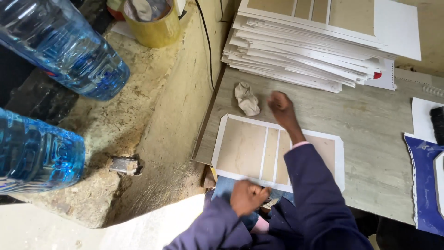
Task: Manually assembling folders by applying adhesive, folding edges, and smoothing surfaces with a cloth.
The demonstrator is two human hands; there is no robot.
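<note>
- Reaching across the desk [370, 134] with the right hand [280, 105], fingers curled together into a loose fist, clamped on nothing visible, knuckles just beside a crumpled rag [247, 98].
- Resting the right forearm over a flat board panel [240, 148], tan with white borders and dividing strips, lying at the desk's near left corner.
- Holding the left hand [247, 196] closed in a fist just off the desk's near edge, below the panel; cannot tell whether gripping anything.
- Sitting along the desk's far edge: a tall stack of similar panels [305, 51], white-edged, one tan face on top.
- Lying at the desk's right edge: a blue plastic package [423, 185] with a white sheet above it.
- Standing off the desk's left side, on a rough ledge: two blue water bottles [64, 51] and a yellow tape roll [155, 23].
</note>
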